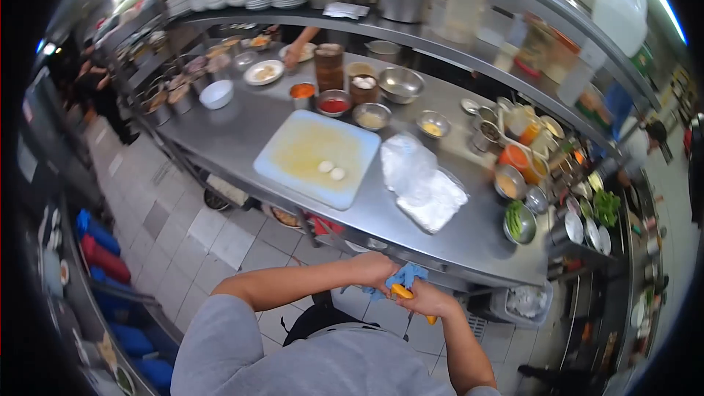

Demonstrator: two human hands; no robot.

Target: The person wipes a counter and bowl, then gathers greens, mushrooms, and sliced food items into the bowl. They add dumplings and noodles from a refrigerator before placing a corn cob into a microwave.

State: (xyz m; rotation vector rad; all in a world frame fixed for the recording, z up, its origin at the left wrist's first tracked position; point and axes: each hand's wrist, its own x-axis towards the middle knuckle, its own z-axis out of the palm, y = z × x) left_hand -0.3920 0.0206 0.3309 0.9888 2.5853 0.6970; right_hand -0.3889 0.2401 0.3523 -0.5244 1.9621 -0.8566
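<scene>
In front of my waist, my left hand [378, 270] is closed on a crumpled blue cloth [408, 274]. Close beside it, my right hand [431, 299] grips a tool with a yellow-orange handle [401, 291]; the handle shows on both sides of the fist. The cloth meets this tool, and whatever lies inside the cloth is hidden. Both hands are just off the near edge of the steel counter [352, 231]. Beyond them lies a stained white cutting board [315, 154] with two white round pieces [331, 170], perhaps eggs, near its right side.
Right of the board sit a clear plastic bag [408, 161] and a foil-covered tray [433, 202]. Bowls of sauces and a bowl of green vegetables [520, 222] line the counter. Across it, another person's hand [295, 53] reaches near a plate [264, 72]. A bin [522, 301] stands below right.
</scene>
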